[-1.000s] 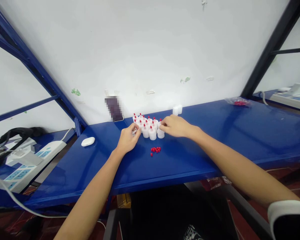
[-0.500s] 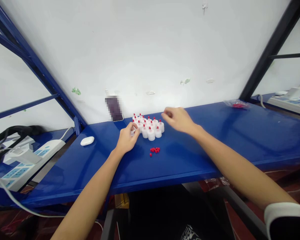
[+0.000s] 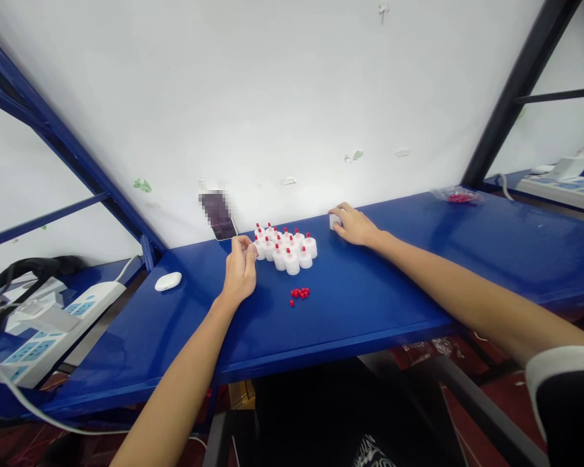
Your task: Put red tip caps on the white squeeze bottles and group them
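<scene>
Several small white bottles with red tips [image 3: 292, 261] stand grouped on the blue table [image 3: 350, 311]. My left hand [image 3: 242, 269] is at the left edge of the group, its fingers curled together; what they hold, if anything, is hidden. To the right of the bottles, near the wall, my right hand [image 3: 354, 225] grips a small white object [image 3: 335, 222] between thumb and fingers. A cluster of small red caps [image 3: 300, 293] lies in front of the bottles, with one cap slightly apart.
A phone [image 3: 219, 214] leans against the wall behind the table. On the left are a white case [image 3: 168, 281] and a power strip [image 3: 73, 318] with cables. A clear bag with red pieces [image 3: 460, 195] lies at the back right.
My right hand has moved right, away from the bottles, and a white object now shows in its grip. My left hand has shifted slightly left. The camera view has shifted a little.
</scene>
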The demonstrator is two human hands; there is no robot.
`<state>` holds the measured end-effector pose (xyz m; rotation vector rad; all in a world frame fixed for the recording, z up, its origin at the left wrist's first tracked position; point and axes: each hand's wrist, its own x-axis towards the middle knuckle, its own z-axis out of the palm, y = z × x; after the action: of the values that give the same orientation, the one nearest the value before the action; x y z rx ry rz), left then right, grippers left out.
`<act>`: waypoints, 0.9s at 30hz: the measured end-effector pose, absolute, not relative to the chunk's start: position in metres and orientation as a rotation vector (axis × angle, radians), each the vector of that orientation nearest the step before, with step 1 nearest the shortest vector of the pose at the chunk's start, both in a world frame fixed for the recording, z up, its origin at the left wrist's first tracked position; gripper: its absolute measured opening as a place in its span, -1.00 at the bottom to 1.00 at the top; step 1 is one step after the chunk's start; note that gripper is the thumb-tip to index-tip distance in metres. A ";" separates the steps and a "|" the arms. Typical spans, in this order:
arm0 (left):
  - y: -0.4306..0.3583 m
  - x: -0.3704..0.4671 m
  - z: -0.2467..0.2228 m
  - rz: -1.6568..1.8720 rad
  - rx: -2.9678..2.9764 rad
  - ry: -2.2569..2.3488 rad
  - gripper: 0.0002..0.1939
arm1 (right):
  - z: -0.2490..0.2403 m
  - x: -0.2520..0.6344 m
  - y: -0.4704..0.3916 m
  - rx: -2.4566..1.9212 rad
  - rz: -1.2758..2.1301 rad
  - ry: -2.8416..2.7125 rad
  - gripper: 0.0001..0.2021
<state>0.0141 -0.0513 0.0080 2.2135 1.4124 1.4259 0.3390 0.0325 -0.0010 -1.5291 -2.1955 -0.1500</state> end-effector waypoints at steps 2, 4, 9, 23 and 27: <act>-0.052 0.015 0.009 1.423 2.249 1.413 -0.82 | 0.001 0.337 0.025 -1.457 -0.136 -2.229 -0.60; -0.053 0.016 0.010 1.418 2.293 1.398 -0.82 | 0.000 0.337 0.019 -1.414 -0.123 -2.307 -0.62; -0.059 0.025 0.009 1.370 2.383 1.329 -0.87 | 0.002 0.336 0.006 -1.222 -0.012 -2.416 -0.75; -0.069 0.060 0.009 1.420 2.086 1.119 -0.31 | 0.049 0.213 -0.072 -0.637 0.367 -2.195 -0.54; -0.066 0.053 0.008 1.436 2.120 1.250 -0.35 | 0.045 0.208 -0.069 -0.724 0.365 -2.254 -0.46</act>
<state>0.0534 -0.0659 0.0079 2.1202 1.2495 1.4360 0.2080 -0.0691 0.0446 -0.7243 -2.2537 0.3647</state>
